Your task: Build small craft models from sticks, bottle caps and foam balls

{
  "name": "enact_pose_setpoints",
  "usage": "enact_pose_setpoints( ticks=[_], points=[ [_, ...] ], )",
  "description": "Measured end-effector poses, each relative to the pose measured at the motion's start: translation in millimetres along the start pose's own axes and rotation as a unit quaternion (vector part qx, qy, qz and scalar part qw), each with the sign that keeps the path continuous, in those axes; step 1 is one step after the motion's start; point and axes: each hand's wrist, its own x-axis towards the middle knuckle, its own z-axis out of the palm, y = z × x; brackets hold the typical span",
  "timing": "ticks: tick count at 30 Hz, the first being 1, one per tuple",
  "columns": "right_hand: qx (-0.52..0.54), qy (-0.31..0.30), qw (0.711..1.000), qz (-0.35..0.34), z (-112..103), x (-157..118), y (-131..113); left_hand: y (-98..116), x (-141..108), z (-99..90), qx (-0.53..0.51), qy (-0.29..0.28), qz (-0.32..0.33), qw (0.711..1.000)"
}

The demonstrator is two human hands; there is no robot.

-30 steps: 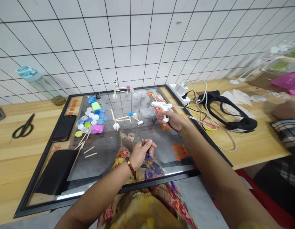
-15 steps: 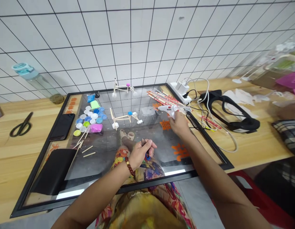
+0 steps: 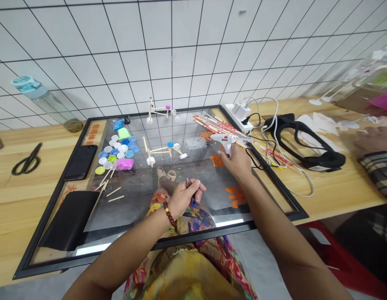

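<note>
Above the near part of the glass panel, my left hand [image 3: 184,198] is closed, with its fingers curled inward. What it grips is mostly hidden; a small blue bit shows below the fingers. My right hand [image 3: 237,161] is wrapped round the grip of a white glue gun [image 3: 224,139], whose nozzle points left. Between the hands and the wall stands a small frame of wooden sticks [image 3: 160,151] with white wheels and a blue cap. Colored caps [image 3: 121,155], a pink packet [image 3: 125,164] and loose sticks [image 3: 114,191] lie on the left of the glass.
Red-and-white packaged sticks [image 3: 212,125] lie behind the glue gun. A power strip [image 3: 239,118], cables and a black headset [image 3: 321,162] are at the right. A black phone [image 3: 81,162], black case [image 3: 70,220], scissors [image 3: 27,160] and bottle [image 3: 48,102] are left. Another person's sleeve [image 3: 377,171] shows far right.
My right hand has shifted slightly with the glue gun, which now shows more of its body. My left hand stays closed in nearly the same place. The other person's hand has moved further into view.
</note>
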Motion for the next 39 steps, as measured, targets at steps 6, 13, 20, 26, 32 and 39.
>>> enact_pose_setpoints(
  ticks=[6, 13, 20, 26, 32, 39],
  points=[
    [0.068, 0.015, 0.997, -0.025, 5.7, 0.4, 12.9, 0.7, 1.5, -0.6, -0.015, 0.002, 0.001, 1.0],
    [0.098, 0.031, 0.994, -0.048, 10.3, 2.4, 18.7, 3.1, 0.0, -1.3, -0.015, 0.015, 0.004, 1.0],
    [0.199, 0.06, 0.978, -0.025, 9.3, 9.1, 16.2, 8.7, 13.9, 12.6, -0.108, 0.071, -0.012, 0.992],
    [0.316, 0.085, 0.942, -0.075, -2.4, -2.6, 14.1, 29.4, 87.4, 37.7, -0.195, 0.22, -0.028, 0.955],
    [0.308, 0.063, 0.945, -0.096, -0.8, -4.5, 18.9, 31.5, 131.2, 49.3, -0.192, 0.16, -0.012, 0.968],
    [0.272, 0.086, 0.956, -0.074, -4.8, -1.0, 20.7, 30.8, 127.6, 63.2, -0.148, 0.184, -0.091, 0.967]
  ],
)
